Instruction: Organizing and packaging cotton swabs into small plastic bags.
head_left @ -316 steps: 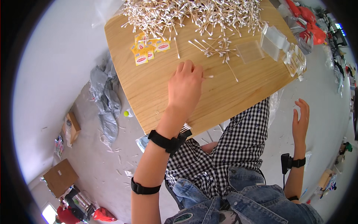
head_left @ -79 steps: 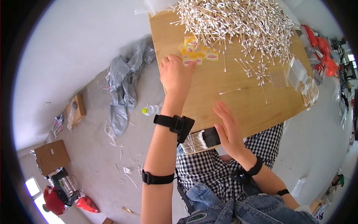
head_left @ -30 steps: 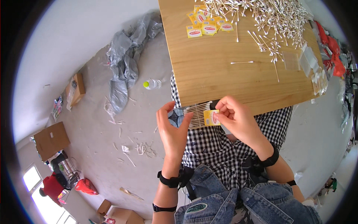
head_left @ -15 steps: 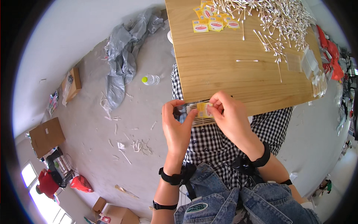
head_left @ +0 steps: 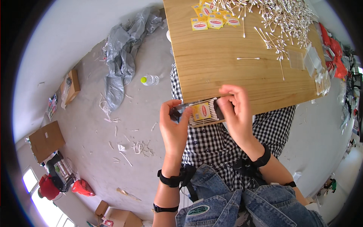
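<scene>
Head view: yellow card (head_left: 202,111) between left thumb (head_left: 185,118), right fingers (head_left: 235,90) (atop swabs (head_left: 214,111)).

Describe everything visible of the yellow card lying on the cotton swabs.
The yellow card looks thin, squarish and paper-like, with a red-and-white oval on its upward face. It lies across the cotton swabs by the near edge of the wooden table. The thumb of the left hand is at its left edge, perhaps touching; the right hand is apart.
</scene>
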A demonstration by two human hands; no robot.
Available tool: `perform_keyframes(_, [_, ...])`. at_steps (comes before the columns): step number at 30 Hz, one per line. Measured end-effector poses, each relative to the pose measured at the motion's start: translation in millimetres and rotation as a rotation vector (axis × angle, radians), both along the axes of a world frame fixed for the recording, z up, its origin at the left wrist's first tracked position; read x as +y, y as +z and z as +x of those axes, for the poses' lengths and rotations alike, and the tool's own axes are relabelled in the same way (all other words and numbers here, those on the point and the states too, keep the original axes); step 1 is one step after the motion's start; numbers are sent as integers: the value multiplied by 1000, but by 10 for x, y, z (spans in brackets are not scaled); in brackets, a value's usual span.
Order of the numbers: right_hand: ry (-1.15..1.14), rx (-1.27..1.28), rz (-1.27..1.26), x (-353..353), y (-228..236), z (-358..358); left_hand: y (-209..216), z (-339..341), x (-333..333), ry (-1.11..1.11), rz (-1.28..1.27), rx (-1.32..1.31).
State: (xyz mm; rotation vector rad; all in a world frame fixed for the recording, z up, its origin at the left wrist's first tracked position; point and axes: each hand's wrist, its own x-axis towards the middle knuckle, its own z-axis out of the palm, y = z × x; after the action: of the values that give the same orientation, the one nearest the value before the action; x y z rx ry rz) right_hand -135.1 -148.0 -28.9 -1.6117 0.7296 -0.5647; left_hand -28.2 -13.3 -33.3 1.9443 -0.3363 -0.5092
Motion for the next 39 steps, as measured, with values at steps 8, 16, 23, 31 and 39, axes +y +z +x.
perform_keyframes(8, [-59,-331,365,269,-95,83,-145,-8,3,199,-136,268])
perform_keyframes(16, [-81,-329,365,276,-92,85,-180,-116,-103,364,-169,167])
perform_keyframes(23, [-16,-318,330,366,-116,116,-91,-220,-329,343,73,25])
perform_keyframes(31, [-14,-347,379,406,-90,123,-130,-194,-311,398,-19,113])
perform_keyframes(39, [-7,-364,423,426,-47,144,-113,-167,-294,349,110,73])
